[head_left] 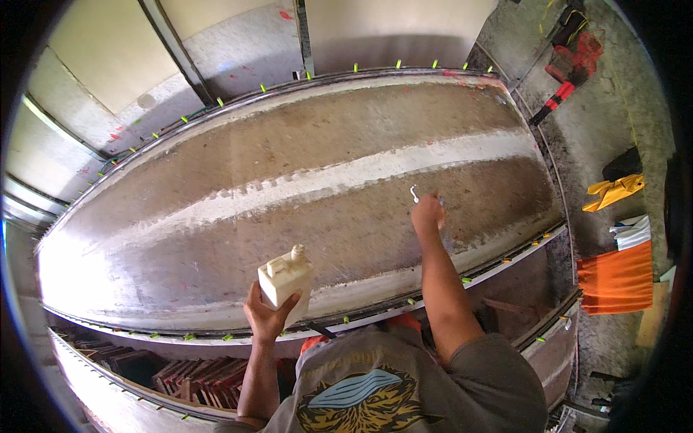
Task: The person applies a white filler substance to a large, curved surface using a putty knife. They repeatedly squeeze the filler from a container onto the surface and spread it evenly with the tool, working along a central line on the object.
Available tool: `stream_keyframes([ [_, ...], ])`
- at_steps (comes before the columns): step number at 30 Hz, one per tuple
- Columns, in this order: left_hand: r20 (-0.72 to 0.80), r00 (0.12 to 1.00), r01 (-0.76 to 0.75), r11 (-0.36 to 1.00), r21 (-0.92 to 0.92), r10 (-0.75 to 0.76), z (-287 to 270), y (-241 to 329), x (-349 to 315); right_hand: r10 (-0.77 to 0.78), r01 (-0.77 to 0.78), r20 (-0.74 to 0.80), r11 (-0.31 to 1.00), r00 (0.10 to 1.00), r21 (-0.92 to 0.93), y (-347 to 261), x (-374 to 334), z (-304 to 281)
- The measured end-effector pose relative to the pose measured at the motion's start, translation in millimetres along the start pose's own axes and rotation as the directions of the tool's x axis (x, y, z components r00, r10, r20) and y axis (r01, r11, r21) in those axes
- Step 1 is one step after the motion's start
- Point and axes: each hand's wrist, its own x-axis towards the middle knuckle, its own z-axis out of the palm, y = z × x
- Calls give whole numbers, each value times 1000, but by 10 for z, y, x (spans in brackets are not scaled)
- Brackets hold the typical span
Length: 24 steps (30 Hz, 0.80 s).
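A large panel with a mottled brown face (325,216) and white bands along its middle and edges spreads out before me. My left hand (267,312) is closed around the lower part of a cream plastic jug (287,276), tilted over the panel's near edge. Its neck points up and away. Over the right part of the brown face is my right hand (429,212), fingers curled closed. Whatever it grips is mostly hidden; a small bluish bit shows at its right side. A thin white squiggle (414,193) appears just beyond the fingers, too small to identify.
Yellow-green clips (355,68) line the panel's edges. Below the near edge, stacked reddish-brown pieces (206,379) lie beside another long pale panel (108,379). Pale boards (238,43) stand at the back. Orange cloth (616,281), yellow cloth (613,192) and a red-black item (576,59) are at right.
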Motion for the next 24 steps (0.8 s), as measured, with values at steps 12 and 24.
stream_keyframes([
  [12,-70,997,35,996,-82,-40,-93,-97,-215,-619,614,222,783,753,102,-1611,-898,473],
  [24,-132,988,60,992,-111,-75,33,-3,-271,-537,428,307,830,786,358,-1742,-1142,601],
])
